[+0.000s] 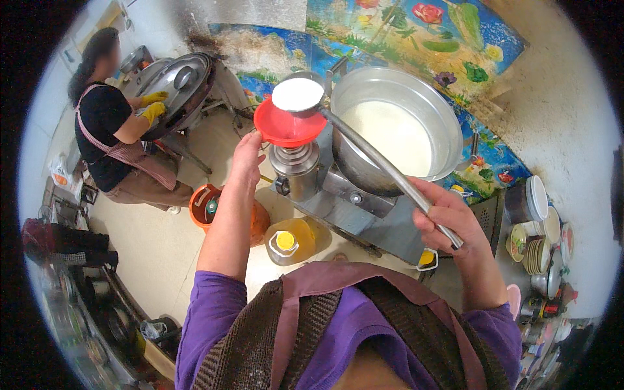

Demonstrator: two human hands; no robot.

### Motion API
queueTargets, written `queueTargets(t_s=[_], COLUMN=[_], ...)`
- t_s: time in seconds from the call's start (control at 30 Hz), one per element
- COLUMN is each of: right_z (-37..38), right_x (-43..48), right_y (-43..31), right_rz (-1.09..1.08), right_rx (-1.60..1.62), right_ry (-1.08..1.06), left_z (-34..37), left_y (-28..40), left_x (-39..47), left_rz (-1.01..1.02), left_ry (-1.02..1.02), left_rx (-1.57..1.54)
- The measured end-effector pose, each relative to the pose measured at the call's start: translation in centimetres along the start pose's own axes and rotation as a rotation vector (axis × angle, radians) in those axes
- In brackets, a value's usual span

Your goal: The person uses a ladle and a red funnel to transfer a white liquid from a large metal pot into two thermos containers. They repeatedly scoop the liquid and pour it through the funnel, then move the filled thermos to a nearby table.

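My right hand (446,217) grips the long metal handle of a ladle (298,93) full of white liquid. The ladle's bowl is over a red plastic funnel (290,124), and a little liquid shows inside the funnel. With my left hand (249,153) I hold the funnel's rim at its left side. Beneath the funnel stands a stainless steel canister (295,165) with a black knob or tap low on its side; the funnel's spout is hidden. To the right, a large metal pot (397,122) holds pale, creamy liquid with foam on it.
The pot stands on a metal stove (363,192). Below are an oil jug (292,241) with a yellow cap and an orange gas cylinder (258,222). Stacked bowls (536,256) are at the right. At the left a person (109,122) in yellow gloves works at a large round metal lid (178,92).
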State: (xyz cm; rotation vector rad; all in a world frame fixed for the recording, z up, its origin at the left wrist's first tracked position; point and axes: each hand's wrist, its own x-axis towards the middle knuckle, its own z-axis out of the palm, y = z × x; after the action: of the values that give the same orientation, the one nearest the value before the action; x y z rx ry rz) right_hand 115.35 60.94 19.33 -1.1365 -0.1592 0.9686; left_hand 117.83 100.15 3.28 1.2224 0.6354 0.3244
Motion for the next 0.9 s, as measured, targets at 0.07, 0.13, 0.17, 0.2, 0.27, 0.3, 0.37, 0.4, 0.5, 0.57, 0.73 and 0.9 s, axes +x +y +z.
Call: queueTargets(t_s=[0.07,0.13,0.17,0.2,0.27,0.3,0.37,0.4,0.5,0.57,0.73,0.9], right_z=[0.0,0.0,-0.1,-0.1,-0.3,-0.3,-0.4,-0.4,-0.5,-0.5,-1.0,-1.2], right_x=[0.4,0.8,0.9,1.0,1.1,1.2,1.3,1.4,1.5,1.6,1.8,1.5], right_y=[0.2,0.3,0.3,0.4,0.3,0.3,0.3,0.3,0.2,0.3,0.3,0.3], right_rz=[0.030,0.048,0.057,0.068,0.083,0.085,0.082,0.076,0.068,0.068,0.061,0.015], right_rx=[-0.039,-0.046,-0.070,-0.081,-0.107,-0.122,-0.163,-0.188,-0.269,-0.309,-0.438,-0.674], right_ry=[0.013,0.006,0.012,0.013,0.013,0.012,0.006,0.001,-0.005,-0.008,-0.049,-0.056], left_z=[0.1,0.1,0.0,0.0,-0.1,0.0,0.0,0.0,0.1,0.1,-0.2,-0.5], left_y=[0.0,0.0,0.0,0.0,0.0,-0.1,0.0,0.0,0.2,0.2,0.2,-0.3], left_x=[-0.1,-0.1,0.0,0.1,0.2,0.1,0.1,0.1,0.0,-0.1,0.2,0.5], left_rz=[0.011,0.019,0.008,0.003,0.008,0.020,0.024,0.017,0.010,0.009,0.006,0.006], left_ry=[0.012,0.009,-0.001,-0.011,-0.018,-0.015,-0.019,-0.026,-0.010,-0.006,-0.036,-0.015], left_rx=[0.001,0.006,0.015,0.020,0.028,0.030,0.032,0.033,0.031,0.029,0.049,0.021])
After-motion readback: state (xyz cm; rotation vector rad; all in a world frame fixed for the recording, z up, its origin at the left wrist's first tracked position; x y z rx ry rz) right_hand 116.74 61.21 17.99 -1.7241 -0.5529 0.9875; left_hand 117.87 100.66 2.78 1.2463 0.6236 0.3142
